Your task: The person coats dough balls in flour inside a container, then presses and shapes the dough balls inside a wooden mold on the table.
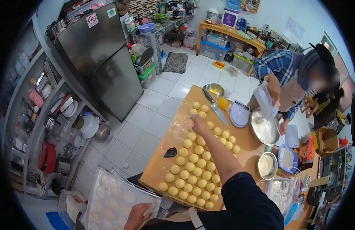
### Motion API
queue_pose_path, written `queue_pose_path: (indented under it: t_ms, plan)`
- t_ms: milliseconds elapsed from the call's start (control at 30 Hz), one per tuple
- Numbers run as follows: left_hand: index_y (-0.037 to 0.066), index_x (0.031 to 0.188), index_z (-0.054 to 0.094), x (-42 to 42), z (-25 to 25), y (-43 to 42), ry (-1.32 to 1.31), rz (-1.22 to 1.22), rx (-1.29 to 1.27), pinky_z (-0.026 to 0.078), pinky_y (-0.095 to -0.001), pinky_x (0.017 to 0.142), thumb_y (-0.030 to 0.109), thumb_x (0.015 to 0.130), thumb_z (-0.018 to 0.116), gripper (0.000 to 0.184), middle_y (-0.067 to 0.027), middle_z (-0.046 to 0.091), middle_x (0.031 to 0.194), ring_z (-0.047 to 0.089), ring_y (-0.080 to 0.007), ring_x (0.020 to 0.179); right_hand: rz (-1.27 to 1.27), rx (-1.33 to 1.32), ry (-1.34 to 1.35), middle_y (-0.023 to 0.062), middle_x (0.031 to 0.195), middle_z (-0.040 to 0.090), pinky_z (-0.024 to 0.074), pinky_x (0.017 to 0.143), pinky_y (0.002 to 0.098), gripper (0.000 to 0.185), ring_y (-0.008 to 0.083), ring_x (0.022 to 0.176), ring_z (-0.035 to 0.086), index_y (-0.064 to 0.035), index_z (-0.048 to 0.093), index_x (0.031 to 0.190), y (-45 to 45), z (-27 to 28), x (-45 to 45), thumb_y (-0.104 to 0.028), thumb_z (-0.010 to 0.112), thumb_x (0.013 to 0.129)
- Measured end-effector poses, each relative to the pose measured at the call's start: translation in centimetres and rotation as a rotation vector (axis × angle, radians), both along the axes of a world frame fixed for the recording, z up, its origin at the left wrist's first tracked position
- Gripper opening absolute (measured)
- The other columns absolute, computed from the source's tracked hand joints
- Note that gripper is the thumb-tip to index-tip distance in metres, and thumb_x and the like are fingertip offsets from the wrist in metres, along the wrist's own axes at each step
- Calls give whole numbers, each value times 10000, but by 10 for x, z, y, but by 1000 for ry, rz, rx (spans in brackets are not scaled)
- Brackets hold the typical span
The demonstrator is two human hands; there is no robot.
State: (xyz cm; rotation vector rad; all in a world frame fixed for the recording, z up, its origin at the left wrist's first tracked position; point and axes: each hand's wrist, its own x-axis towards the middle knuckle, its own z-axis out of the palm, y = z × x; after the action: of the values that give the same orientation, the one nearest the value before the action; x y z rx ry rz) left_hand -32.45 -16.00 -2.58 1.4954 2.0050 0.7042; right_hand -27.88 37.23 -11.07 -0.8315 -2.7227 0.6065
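Note:
Rows of round yellow dough balls (192, 179) cover much of the wooden table (156, 161). Stretched across them, my right hand (199, 125) is at the far left group, its fingertips close beside a dough ball (193, 111). The back of the hand hides most of its fingers, so its grip does not show. My left hand (139, 215) is low, over the near edge of a tray (94, 195) lined with flattened pale dough rounds (114, 188). Its fingers look loosely apart, with nothing visible in them. A small black scrap (170, 152) lies on the floured wood.
Across the table a co-worker (288, 73) tips a clear plastic jug (264, 100) over a metal bowl (263, 128). A knife (220, 113), a kitchen scale (239, 114) and a bowl of pale filling (267, 165) stand nearby. A fridge (104, 57) and shelves (51, 115) line the left.

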Motion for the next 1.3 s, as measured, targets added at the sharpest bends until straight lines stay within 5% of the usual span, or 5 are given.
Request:
queue_pose_path:
  t_ms: [267,633,867,1133,1300]
  plan:
    - [11,1202,595,-8,-97,-74,-575,369,-197,462,-382,957,305,954,554,387,-146,634,1150,597,-265,1089,-33,94,-499,105,1196,579,500,891,446,605,322,1032,611,-181,560,1260,60,-1,-56,-60,699,684]
    - [104,1134,616,-30,-36,-18,-44,14,26,474,-409,911,82,731,755,427,-120,651,1125,607,-316,1060,-100,86,-23,128,1151,553,437,858,515,508,340,1059,567,-123,527,1117,23,9,-16,-79,727,652]
    - [44,1083,613,-27,-27,54,-39,-315,156,464,-411,915,85,780,696,316,-130,657,1094,607,-327,1049,-359,-187,133,122,1136,557,468,844,430,443,329,1053,561,-125,540,1108,-155,68,222,-136,720,703]
    - [50,1071,602,88,23,156,-25,-582,121,453,-424,885,51,772,701,315,-144,647,1109,595,-345,1029,-1262,-145,-29,168,1195,570,467,901,430,483,384,1098,557,-86,560,1166,-267,111,535,-32,667,697]
    - [63,1074,599,177,40,180,5,-720,134,454,-432,877,86,777,713,319,-125,648,1112,591,-343,1037,-1154,-263,-42,204,1149,596,464,903,441,489,386,1094,559,-79,565,1183,-295,55,624,32,582,707]
